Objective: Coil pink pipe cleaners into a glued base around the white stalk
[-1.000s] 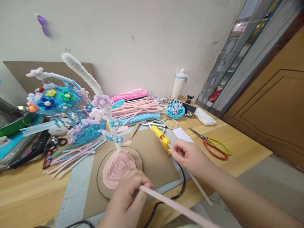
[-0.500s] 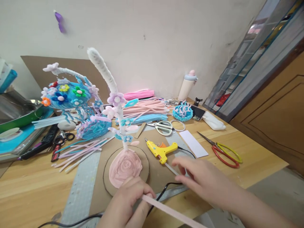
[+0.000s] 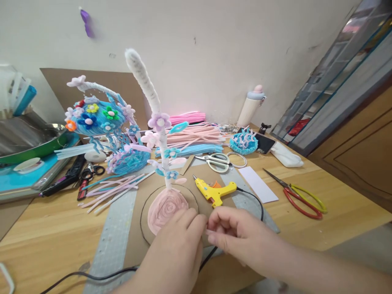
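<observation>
My left hand [image 3: 180, 245] is closed beside the pink coiled base [image 3: 168, 212], its fingers mostly hidden from view. My right hand [image 3: 237, 230] is pinched close against it. Just a short bit of the pale pink pipe cleaner [image 3: 208, 232] shows between the two hands. From the coiled base rises a white fuzzy stem [image 3: 145, 83] with purple, pink and blue flowers. The base lies inside a circle drawn on brown cardboard [image 3: 134, 228]. Behind my right hand lies a yellow glue gun [image 3: 214, 191].
Scissors with red and yellow handles [image 3: 301, 200] and a white card [image 3: 259, 184] lie at right. Pale-handled scissors [image 3: 218, 162] and pipe cleaner bundles [image 3: 192, 136] are further back. A finished flower piece [image 3: 102, 118] stands at left. A black cable [image 3: 104, 275] crosses the front.
My right hand has moved left and down to meet my left hand, and its fingers have closed. The long pink strip trailing toward the lower right no longer shows. The view has shifted slightly left.
</observation>
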`<action>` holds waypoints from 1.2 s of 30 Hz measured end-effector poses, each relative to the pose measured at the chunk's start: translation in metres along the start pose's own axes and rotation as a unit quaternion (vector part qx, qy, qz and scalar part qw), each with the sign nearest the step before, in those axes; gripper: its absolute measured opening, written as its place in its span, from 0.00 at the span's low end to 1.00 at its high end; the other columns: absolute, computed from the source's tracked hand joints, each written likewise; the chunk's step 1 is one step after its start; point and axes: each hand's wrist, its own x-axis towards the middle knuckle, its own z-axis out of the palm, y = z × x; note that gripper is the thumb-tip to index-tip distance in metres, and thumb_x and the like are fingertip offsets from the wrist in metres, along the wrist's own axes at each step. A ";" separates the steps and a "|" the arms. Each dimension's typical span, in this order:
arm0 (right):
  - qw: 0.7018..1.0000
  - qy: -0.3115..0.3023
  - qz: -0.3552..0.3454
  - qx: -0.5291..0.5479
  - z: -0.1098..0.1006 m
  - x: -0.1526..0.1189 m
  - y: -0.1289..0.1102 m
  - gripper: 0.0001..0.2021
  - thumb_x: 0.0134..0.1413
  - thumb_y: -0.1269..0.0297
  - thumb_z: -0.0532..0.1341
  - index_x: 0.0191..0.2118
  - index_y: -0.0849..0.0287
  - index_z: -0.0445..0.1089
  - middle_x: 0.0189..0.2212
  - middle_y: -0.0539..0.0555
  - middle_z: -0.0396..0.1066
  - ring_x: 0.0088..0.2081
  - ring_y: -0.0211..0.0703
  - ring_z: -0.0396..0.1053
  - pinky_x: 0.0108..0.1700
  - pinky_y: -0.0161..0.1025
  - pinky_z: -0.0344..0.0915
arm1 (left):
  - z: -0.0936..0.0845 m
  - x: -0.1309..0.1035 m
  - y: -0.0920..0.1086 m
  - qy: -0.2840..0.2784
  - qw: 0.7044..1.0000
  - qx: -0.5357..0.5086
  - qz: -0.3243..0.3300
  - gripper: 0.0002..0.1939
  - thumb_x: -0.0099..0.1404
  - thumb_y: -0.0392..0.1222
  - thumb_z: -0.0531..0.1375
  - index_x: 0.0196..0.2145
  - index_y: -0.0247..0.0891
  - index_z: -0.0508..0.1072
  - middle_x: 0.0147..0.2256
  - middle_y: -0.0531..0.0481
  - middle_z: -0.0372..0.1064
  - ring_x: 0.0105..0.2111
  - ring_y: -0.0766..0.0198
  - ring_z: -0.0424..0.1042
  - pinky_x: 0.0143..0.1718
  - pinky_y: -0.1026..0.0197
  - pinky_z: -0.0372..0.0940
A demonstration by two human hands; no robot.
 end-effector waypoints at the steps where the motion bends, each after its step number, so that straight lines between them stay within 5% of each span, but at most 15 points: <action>1: 0.999 0.010 -0.032 -0.013 -0.001 0.002 -0.002 0.06 0.54 0.64 0.60 0.30 0.58 0.63 0.22 0.44 0.60 0.23 0.31 0.56 0.23 0.28 0.53 | 0.000 0.000 -0.002 0.015 1.000 -0.020 0.004 0.11 0.63 0.28 0.47 0.36 0.38 0.66 0.36 0.47 0.66 0.37 0.57 0.65 0.38 0.54 0.62; 5: 0.995 0.005 -0.065 -0.077 -0.008 0.009 -0.010 0.05 0.57 0.63 0.57 0.33 0.57 0.66 0.21 0.44 0.59 0.24 0.33 0.55 0.24 0.31 0.50 | -0.002 0.001 -0.014 0.064 0.991 -0.120 -0.004 0.11 0.66 0.31 0.47 0.42 0.40 0.65 0.38 0.49 0.67 0.38 0.61 0.66 0.39 0.60 0.62; 9: 0.985 -0.003 -0.035 -0.169 -0.018 0.016 -0.016 0.09 0.57 0.57 0.58 0.34 0.56 0.70 0.16 0.42 0.56 0.19 0.32 0.50 0.20 0.32 0.43 | -0.001 -0.002 -0.032 0.086 0.985 -0.140 -0.057 0.09 0.68 0.39 0.51 0.33 0.41 0.69 0.27 0.54 0.67 0.27 0.66 0.65 0.27 0.65 0.58; 13: 0.969 -0.023 -0.025 -0.243 -0.019 0.021 -0.018 0.05 0.53 0.65 0.58 0.28 0.56 0.69 0.17 0.44 0.61 0.19 0.32 0.54 0.20 0.31 0.46 | 0.003 -0.005 -0.047 0.113 0.983 -0.125 -0.068 0.08 0.64 0.41 0.58 0.27 0.40 0.70 0.23 0.55 0.68 0.23 0.68 0.64 0.24 0.66 0.55; 16: 0.971 -0.037 -0.038 -0.233 -0.015 0.025 -0.018 0.04 0.48 0.70 0.59 0.26 0.58 0.68 0.21 0.46 0.64 0.23 0.33 0.59 0.22 0.30 0.51 | 0.006 -0.006 -0.054 0.101 0.985 -0.141 -0.014 0.10 0.64 0.42 0.59 0.25 0.40 0.71 0.22 0.56 0.68 0.23 0.69 0.64 0.24 0.67 0.54; 20: 0.981 -0.065 0.004 -0.185 -0.013 0.030 -0.020 0.04 0.50 0.65 0.59 0.28 0.58 0.69 0.20 0.44 0.61 0.23 0.32 0.56 0.22 0.29 0.51 | 0.005 -0.005 -0.057 0.086 0.981 -0.167 0.037 0.11 0.65 0.42 0.58 0.26 0.40 0.73 0.22 0.55 0.68 0.24 0.69 0.66 0.25 0.67 0.55; 27: 0.946 -0.226 0.030 -0.232 -0.021 0.029 -0.031 0.03 0.48 0.66 0.61 0.30 0.56 0.73 0.19 0.43 0.62 0.20 0.30 0.54 0.18 0.27 0.48 | -0.001 -0.002 -0.049 -0.048 0.961 -0.247 0.116 0.12 0.67 0.43 0.56 0.28 0.42 0.76 0.25 0.51 0.76 0.28 0.65 0.73 0.33 0.64 0.61; 29: 0.949 -0.224 0.062 -0.211 -0.023 0.032 -0.031 0.03 0.48 0.66 0.60 0.30 0.56 0.72 0.19 0.43 0.62 0.18 0.29 0.54 0.16 0.27 0.46 | -0.001 -0.002 -0.050 -0.036 0.962 -0.249 0.106 0.12 0.68 0.42 0.55 0.29 0.42 0.75 0.27 0.51 0.76 0.29 0.66 0.72 0.33 0.64 0.62; 32: 0.966 -0.181 0.122 -0.140 -0.027 0.044 -0.028 0.03 0.50 0.63 0.59 0.30 0.56 0.67 0.17 0.42 0.61 0.13 0.28 0.54 0.13 0.27 0.46 | 0.001 -0.001 -0.055 0.056 0.978 -0.200 0.032 0.12 0.68 0.39 0.52 0.30 0.40 0.73 0.29 0.50 0.73 0.31 0.64 0.70 0.32 0.63 0.62; 36: 0.992 -0.014 0.026 -0.120 -0.034 0.072 -0.023 0.08 0.50 0.60 0.60 0.26 0.58 0.63 0.18 0.44 0.61 0.18 0.31 0.59 0.19 0.28 0.54 | 0.008 0.002 -0.069 0.173 0.975 -0.121 -0.063 0.11 0.68 0.35 0.49 0.39 0.40 0.71 0.43 0.46 0.70 0.45 0.59 0.68 0.47 0.55 0.64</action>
